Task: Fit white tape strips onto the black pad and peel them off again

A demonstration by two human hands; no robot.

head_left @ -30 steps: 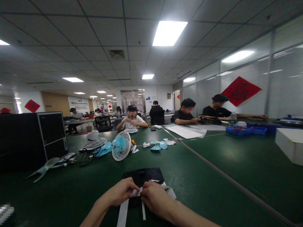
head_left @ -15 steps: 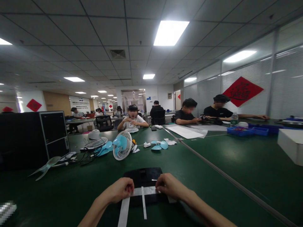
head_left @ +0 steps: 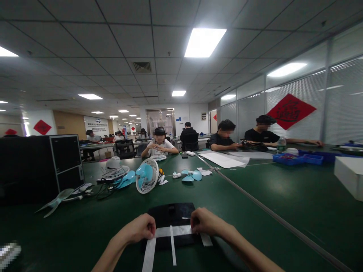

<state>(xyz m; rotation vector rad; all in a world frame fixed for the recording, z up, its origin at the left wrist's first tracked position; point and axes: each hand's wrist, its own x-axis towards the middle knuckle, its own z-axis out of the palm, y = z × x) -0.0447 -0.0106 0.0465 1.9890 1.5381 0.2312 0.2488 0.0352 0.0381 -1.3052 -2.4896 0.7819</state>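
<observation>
My left hand (head_left: 140,228) and my right hand (head_left: 204,222) each pinch one end of a white strip (head_left: 173,231), stretched flat across a black flat device (head_left: 172,215) on the green table (head_left: 255,211). Both hands are closed on the strip's ends. A wider white strip (head_left: 148,255) hangs down from under my left hand, and a thin white strip (head_left: 172,251) runs toward me from the middle. Another white piece (head_left: 206,239) lies under my right wrist.
A small white and blue fan (head_left: 146,175) and loose fan parts (head_left: 190,175) lie further up the table. A black computer case (head_left: 39,166) stands at left, a white box (head_left: 349,176) at right. Several people sit at the far end.
My hands have moved apart, drawing the white strip out flat across the black device; a second ago they were close together over it.
</observation>
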